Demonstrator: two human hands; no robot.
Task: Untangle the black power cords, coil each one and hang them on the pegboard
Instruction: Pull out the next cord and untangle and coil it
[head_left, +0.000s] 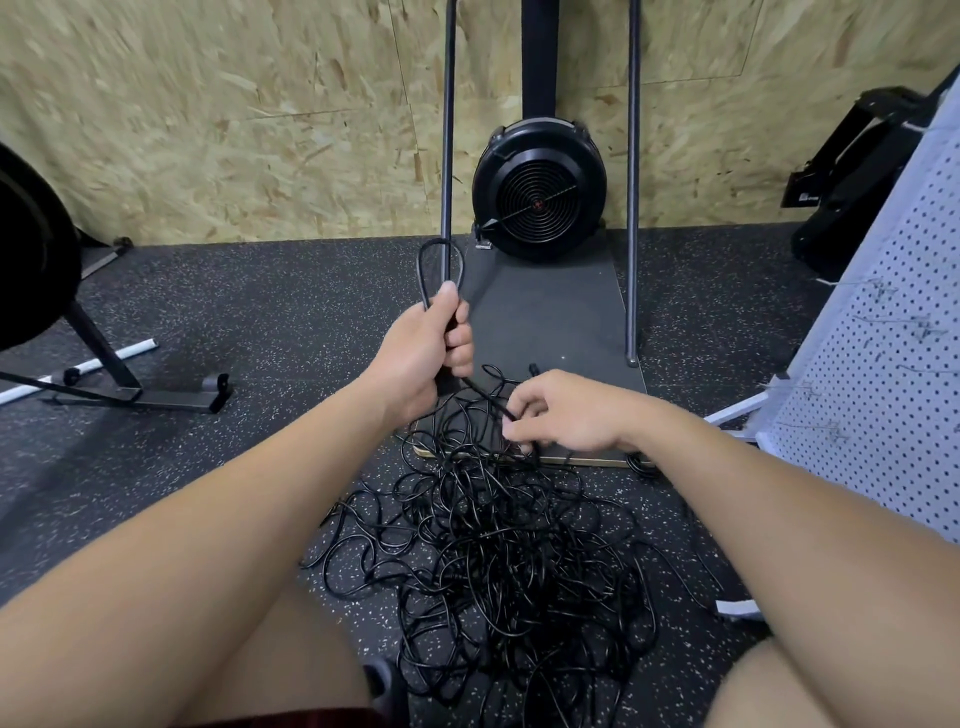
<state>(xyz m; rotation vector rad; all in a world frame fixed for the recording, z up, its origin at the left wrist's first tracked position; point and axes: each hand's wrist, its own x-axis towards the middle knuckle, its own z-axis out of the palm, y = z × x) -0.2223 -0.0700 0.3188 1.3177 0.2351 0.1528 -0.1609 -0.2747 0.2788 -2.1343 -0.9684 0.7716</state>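
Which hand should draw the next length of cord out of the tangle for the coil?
Right. The right hand already pinches the cord just above the tangle, while the left hand grips the started loop.

Glossy, smooth black cords (498, 561) on a matt, speckled rubber floor (234, 467). Rough chipboard wall (234, 130) behind. Fan housing (539, 189) of sheened black plastic between smooth metal poles (632, 182). Pegboard (893, 374) matt white, perforated.
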